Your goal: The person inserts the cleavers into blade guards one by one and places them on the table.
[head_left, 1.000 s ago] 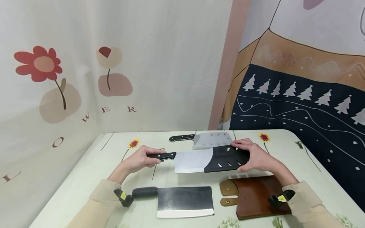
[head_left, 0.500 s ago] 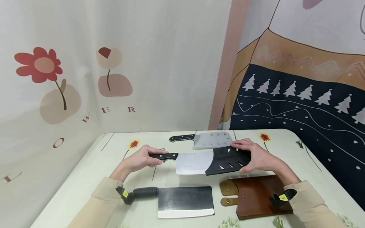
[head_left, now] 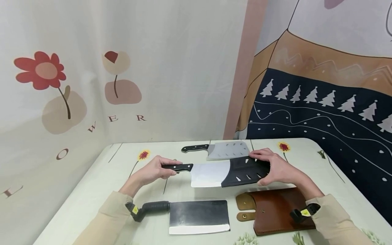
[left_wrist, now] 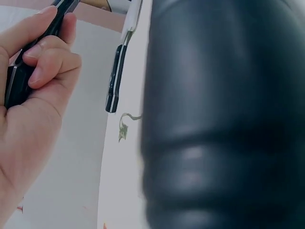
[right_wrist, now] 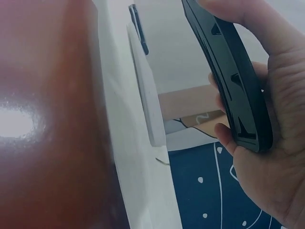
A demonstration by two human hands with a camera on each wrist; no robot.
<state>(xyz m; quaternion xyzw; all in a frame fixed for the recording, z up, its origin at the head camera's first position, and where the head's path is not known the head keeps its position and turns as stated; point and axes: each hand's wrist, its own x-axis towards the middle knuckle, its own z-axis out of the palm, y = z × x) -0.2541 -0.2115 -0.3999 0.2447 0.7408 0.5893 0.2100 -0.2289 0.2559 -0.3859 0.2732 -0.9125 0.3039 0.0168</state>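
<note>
- The fingers [head_left: 166,162] of the left hand [head_left: 153,170] are curled round the black riveted handle of a broad steel cleaver [head_left: 209,173], held above the pale flower-printed table [head_left: 92,200].
- To the right of those fingers, the cleaver's far half sits inside a black slotted plastic blade sheath [head_left: 245,171]; the near half of the blade is bare.
- The fingers of the right hand [head_left: 277,168] clamp that sheath, thumb below and the rest over its top edge.
- Beyond both hands, near the table's far edge, a second black-handled cleaver in a grey slotted sheath [head_left: 225,150] lies flat.
- Nearer than the left fingers lies an uncovered dark rectangular cleaver with a black round handle [head_left: 196,216], close to the front edge.
- Nearer than the right fingers lies a brown leather snap pouch [head_left: 272,211]; what is in it cannot be seen.
- Left of the hands, the wall cloth reads "O W E R" [head_left: 113,119].
</note>
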